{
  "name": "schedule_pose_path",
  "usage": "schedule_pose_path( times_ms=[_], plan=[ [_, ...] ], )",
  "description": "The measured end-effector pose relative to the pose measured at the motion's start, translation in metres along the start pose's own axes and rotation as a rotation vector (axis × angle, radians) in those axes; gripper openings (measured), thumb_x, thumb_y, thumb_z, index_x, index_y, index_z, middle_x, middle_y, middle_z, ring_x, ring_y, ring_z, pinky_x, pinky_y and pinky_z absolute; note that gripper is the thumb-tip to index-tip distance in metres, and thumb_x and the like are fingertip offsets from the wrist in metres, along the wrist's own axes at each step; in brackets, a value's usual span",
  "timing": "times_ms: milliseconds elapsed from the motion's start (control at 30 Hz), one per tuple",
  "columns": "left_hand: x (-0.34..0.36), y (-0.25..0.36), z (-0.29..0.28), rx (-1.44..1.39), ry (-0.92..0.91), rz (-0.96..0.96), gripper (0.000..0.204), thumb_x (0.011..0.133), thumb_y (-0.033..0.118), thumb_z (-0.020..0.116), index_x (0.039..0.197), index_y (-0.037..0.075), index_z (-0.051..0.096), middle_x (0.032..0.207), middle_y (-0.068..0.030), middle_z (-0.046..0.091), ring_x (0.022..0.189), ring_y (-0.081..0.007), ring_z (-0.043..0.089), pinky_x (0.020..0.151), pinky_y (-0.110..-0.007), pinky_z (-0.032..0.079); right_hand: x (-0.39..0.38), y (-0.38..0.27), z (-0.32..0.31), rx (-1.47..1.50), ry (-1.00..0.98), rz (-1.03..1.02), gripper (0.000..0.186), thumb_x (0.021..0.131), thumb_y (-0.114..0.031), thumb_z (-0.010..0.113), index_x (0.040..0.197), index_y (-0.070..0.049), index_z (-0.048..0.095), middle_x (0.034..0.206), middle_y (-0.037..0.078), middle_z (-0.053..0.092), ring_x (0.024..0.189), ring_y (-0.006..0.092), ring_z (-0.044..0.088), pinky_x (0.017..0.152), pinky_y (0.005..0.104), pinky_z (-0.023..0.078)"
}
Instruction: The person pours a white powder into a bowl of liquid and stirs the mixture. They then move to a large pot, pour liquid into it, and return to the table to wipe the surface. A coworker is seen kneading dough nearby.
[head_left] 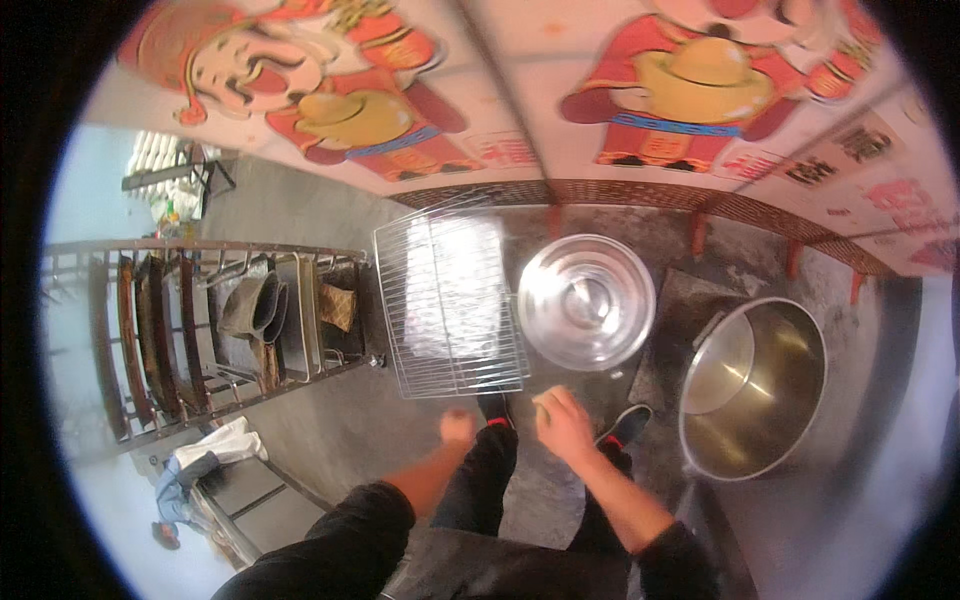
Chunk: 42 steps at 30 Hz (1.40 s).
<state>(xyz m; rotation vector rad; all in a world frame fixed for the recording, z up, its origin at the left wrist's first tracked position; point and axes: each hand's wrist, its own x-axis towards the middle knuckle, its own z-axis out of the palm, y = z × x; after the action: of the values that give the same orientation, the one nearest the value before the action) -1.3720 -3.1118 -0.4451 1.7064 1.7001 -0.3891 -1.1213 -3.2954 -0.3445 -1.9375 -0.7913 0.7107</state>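
1. Left hand (459, 427): near edge of wire rack (452, 300), blurred, grip can't tell.
2. Right hand (562, 422): off rack's near-right corner, curled, can't tell if holding.
3. Steel bowl (587, 302): just right of rack.
4. Pot (770, 400): farther right.

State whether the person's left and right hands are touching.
Apart: the head view shows a leg and grey floor between the left hand and the right hand.
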Motion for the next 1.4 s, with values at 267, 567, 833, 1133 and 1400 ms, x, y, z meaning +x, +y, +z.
schedule_pose_path(
  times_ms=[267,567,833,1133,1400],
  plan=[
    [0.215,-0.128,-0.081,-0.058,0.073,-0.222,0.062,0.087,0.030,0.075,0.135,-0.006,0.058,0.124,-0.0285,0.067,0.116,-0.0406,0.065,0.099,-0.051,0.051,0.060,0.122,0.250,-0.140,0.223,0.802,0.045,0.083,-0.020,0.074,0.119,0.004,0.066,0.120,0.027,0.067,0.114,0.0397,0.064,0.102,0.0470,0.048],
    [0.189,-0.093,-0.076,-0.340,0.288,-0.364,0.065,0.081,0.021,0.075,0.136,-0.009,0.055,0.126,-0.0253,0.067,0.115,-0.0377,0.065,0.100,-0.045,0.050,0.075,0.083,0.258,0.178,0.559,1.071,0.046,0.094,-0.043,0.070,0.094,0.002,0.060,0.100,0.021,0.065,0.093,0.0328,0.061,0.088,0.0449,0.048],
    [0.134,-0.058,-0.122,-0.889,0.307,-0.535,0.057,0.085,0.008,0.070,0.136,0.003,0.047,0.120,-0.0171,0.060,0.099,-0.0328,0.062,0.080,-0.049,0.054,0.066,0.035,0.258,0.286,0.821,0.962,0.046,0.099,-0.038,0.066,0.080,-0.001,0.049,0.075,0.007,0.052,0.074,0.0211,0.049,0.074,0.0407,0.044],
    [-0.055,0.017,-0.144,-0.848,0.175,0.098,0.048,0.088,0.006,0.064,0.133,0.006,0.046,0.129,-0.0111,0.049,0.121,-0.0253,0.047,0.106,-0.043,0.041,-0.079,-0.001,0.105,0.663,1.098,0.929,0.037,0.101,-0.035,0.064,0.079,-0.009,0.051,0.077,0.000,0.052,0.072,0.0123,0.047,0.070,0.0293,0.039],
    [-0.211,0.195,0.032,-0.525,-0.172,0.496,0.060,0.079,0.010,0.076,0.132,0.002,0.051,0.125,-0.0138,0.050,0.120,-0.0306,0.048,0.108,-0.043,0.037,-0.247,0.052,-0.096,0.646,1.609,1.127,0.040,0.102,-0.037,0.061,0.075,-0.010,0.049,0.069,0.000,0.045,0.067,0.0150,0.042,0.067,0.0331,0.038]
  ],
)
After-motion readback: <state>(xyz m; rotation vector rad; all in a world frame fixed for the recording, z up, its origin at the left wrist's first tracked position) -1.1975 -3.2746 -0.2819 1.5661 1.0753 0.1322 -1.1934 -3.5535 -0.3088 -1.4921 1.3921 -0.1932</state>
